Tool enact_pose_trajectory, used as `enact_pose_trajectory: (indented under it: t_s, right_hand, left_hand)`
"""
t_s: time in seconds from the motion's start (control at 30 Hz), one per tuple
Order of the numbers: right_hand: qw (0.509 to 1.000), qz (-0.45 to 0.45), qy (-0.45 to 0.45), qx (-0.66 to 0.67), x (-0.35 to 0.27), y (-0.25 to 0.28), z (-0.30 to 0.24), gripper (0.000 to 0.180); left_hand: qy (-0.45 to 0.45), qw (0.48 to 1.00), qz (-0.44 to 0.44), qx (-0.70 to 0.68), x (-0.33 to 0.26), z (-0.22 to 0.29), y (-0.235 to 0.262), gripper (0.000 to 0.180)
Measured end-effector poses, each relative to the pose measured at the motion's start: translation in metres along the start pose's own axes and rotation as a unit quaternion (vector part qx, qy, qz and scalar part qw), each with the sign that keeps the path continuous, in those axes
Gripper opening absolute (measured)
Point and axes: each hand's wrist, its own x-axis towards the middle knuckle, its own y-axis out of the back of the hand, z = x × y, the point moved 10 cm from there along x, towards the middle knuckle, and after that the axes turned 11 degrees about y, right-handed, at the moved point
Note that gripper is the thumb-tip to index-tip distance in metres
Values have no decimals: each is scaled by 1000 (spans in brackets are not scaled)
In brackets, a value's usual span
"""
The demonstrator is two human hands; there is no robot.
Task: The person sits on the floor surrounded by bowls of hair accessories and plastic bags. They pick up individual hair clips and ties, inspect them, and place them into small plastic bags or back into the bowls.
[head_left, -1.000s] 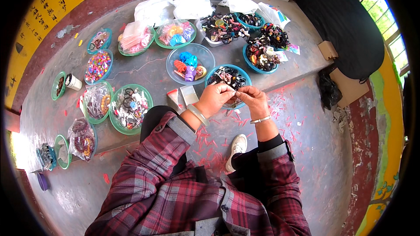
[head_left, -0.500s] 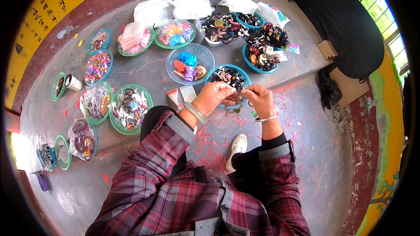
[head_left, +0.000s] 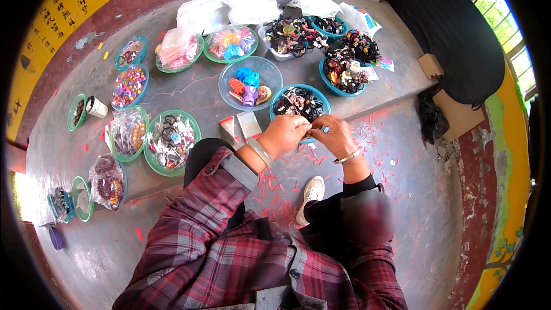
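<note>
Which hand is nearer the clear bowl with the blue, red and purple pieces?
Left. The left hand is below and slightly right of the clear bowl in the picture; the right hand is farther off, to the right of the left hand.

Makeshift craft workspace, apparently, bowls (head_left: 225, 73) of bright bits (head_left: 128, 86) and dark bands (head_left: 294, 37) across concrete ledge (head_left: 192, 95), upper centre, red scraps (head_left: 281, 211) strewn over floor (head_left: 416, 195) below centre, yellow lettered wall (head_left: 35, 72) upper left, barred window (head_left: 500, 14) upper right.

Beyond left hand (head_left: 284, 136) and right hand (head_left: 338, 136) sits a bowl (head_left: 328, 103).
</note>
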Motion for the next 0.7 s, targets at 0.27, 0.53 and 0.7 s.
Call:
enact_pose_trajectory:
  t_s: [0.27,0.53,0.7]
  right_hand:
    - [999,-12,-14,40,-4,0,5,10]
    - [984,12,-121,131,-8,13,16,6]
    - [977,21,-123,174,-12,11,29,8]
  left_hand:
    - [49,997,-25,-48,2,-11,-3,15]
    - [159,938,-94,-293,5,-30,-4,22]
    - [204,909,-131,-339,2,-28,-9,26]
